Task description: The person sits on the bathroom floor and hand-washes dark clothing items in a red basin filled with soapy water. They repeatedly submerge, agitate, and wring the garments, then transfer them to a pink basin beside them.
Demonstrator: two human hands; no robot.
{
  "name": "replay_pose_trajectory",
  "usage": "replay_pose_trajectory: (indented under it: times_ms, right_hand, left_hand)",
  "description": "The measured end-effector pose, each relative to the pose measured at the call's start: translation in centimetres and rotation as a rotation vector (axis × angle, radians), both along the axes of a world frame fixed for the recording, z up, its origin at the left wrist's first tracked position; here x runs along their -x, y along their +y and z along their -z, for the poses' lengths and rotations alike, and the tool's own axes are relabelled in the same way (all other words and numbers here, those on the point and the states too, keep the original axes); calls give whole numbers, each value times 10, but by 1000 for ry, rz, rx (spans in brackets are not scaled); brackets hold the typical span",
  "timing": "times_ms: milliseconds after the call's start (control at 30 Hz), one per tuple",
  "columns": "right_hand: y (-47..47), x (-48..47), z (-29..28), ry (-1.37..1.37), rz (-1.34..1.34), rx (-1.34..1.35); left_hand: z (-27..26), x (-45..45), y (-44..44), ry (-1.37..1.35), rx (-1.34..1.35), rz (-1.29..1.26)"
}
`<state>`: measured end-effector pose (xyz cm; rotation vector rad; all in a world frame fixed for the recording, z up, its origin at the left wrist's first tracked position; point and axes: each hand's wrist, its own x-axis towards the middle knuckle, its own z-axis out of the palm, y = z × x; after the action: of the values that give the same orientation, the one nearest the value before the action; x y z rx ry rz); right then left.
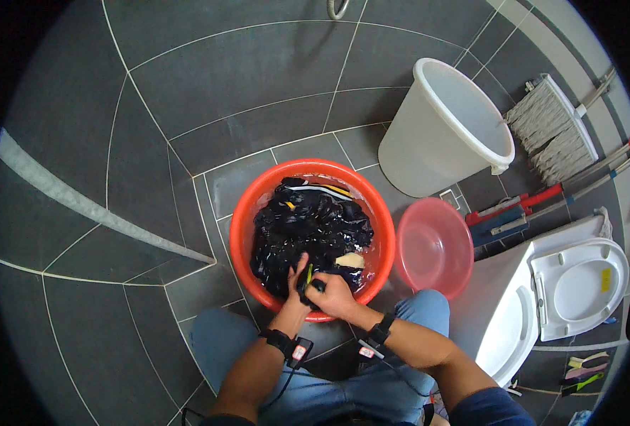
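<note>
A round orange-red plastic basin (242,250) stands on the floor between my knees. Dark wet clothing (315,223) with white and yellow stripes fills it, glistening with water. At the basin's near rim, my right hand (334,294) is closed in a fist around a bunched piece of dark cloth (314,287) with a yellow-green edge. My left hand (295,290) holds the same cloth from the left, one digit pointing up; its other fingers are partly hidden. A pale yellow bar, apparently soap (350,260), lies on the clothing just beyond my right hand.
A pink plastic basin (434,247) sits right of the orange one. Behind it stands a tall white bucket (426,144). Farther right are a string mop (552,128), a red-and-blue mop head (506,215) and a white appliance with a lid (512,319). Grey tiled walls (240,69) rise ahead and left.
</note>
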<state>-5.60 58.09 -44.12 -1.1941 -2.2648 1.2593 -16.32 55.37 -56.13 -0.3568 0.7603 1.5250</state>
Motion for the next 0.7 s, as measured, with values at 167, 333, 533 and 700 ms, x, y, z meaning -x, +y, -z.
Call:
replay_pose_trajectory:
  times_ms: [167,333,533,700]
  right_hand:
    - [59,-26,35,66,460,-75]
    - [50,-54,-25,313,-56,202]
    - [80,-69,-25,516,-21,708]
    - [81,-66,-1,109,44,448]
  left_hand:
    - [-94,-21,28,418,93,14]
    - [-137,6,36,832,-23,-256]
    - [-134,-35,22,911,-220,53]
    - [-106,-45,14,770,77,165]
